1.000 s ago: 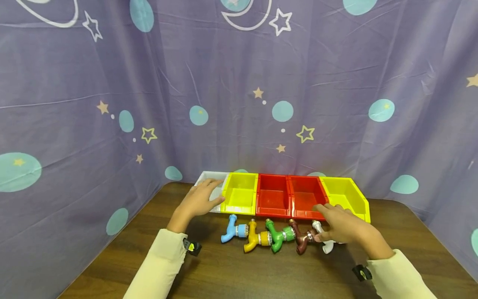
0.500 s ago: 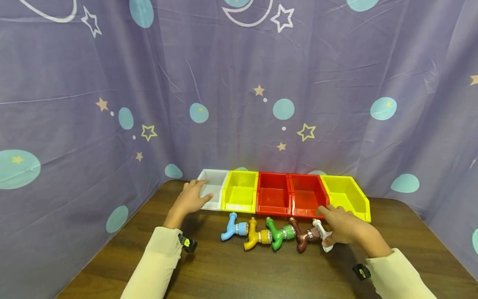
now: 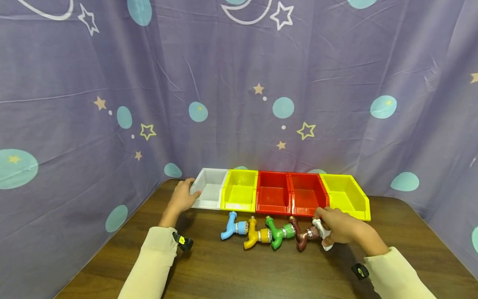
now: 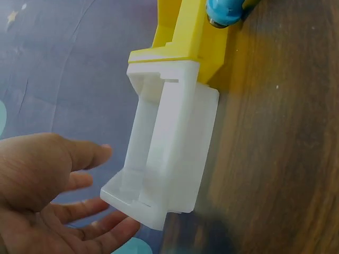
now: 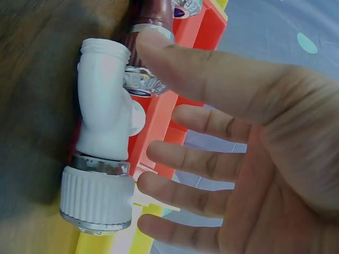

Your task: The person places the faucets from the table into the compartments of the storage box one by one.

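Note:
At the left end of the row, my left hand [image 3: 181,197] is beside the white bin [image 3: 210,194]. In the left wrist view its fingers [image 4: 119,230] are spread and extended around the bin's end wall; I cannot tell whether they touch it. My right hand [image 3: 341,226] hovers over the white tap [image 5: 103,106] at the right end of the tap line. Its thumb and fingers are extended and apart, with no grip on the tap. Left of that tap lie a maroon tap [image 3: 301,236], a green tap [image 3: 277,235], a yellow tap [image 3: 254,235] and a light blue tap [image 3: 230,227].
Right of the white bin stand a yellow bin [image 3: 240,195], a red bin [image 3: 274,196], a second red bin [image 3: 307,197] and another yellow bin [image 3: 343,198]. They are side by side on the wooden table [image 3: 239,274], before a purple patterned curtain [image 3: 231,74].
My left hand has moved left from over the white bin to its outer left side. The right hand has shifted slightly right, off the maroon tap's side and over the white tap.

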{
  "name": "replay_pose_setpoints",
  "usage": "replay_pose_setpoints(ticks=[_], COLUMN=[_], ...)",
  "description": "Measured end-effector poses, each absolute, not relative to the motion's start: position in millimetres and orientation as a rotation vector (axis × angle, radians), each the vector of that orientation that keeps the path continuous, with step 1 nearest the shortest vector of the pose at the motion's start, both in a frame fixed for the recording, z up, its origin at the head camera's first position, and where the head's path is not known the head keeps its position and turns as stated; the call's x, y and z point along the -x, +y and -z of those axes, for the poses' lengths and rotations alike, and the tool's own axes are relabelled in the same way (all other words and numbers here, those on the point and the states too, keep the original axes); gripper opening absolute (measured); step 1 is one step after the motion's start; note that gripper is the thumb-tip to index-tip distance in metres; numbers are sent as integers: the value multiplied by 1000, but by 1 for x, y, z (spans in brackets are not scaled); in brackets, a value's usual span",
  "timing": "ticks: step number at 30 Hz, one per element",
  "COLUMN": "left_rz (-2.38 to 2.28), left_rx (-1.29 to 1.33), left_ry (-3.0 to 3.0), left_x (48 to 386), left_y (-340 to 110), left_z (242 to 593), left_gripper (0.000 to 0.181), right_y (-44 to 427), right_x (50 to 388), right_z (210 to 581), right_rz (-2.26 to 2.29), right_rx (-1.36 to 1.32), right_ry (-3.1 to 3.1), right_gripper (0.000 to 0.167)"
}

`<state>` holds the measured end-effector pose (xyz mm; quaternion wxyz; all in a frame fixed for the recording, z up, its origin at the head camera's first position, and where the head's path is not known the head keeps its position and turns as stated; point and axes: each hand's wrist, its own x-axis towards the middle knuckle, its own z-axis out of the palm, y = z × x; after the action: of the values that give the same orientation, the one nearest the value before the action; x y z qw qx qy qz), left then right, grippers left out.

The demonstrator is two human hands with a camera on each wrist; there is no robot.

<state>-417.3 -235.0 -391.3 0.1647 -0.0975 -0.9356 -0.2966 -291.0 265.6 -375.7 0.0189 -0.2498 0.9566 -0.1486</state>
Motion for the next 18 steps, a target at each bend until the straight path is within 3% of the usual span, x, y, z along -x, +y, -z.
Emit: replay_pose_setpoints(ticks=[10,18], left_rz=[1070,1188], left_rx=[155,137], left_ry=[-2546,-2528], left_x=[423,424], left_y=[-251,-256], left_z=[405,407], left_gripper=[37,36], right_y=[266,269], right_x=[297,294], right_z=[386,384], right_rz=[442,489], right_rx=[848,779], right_ry=[2949,2902], right_gripper=[53,52])
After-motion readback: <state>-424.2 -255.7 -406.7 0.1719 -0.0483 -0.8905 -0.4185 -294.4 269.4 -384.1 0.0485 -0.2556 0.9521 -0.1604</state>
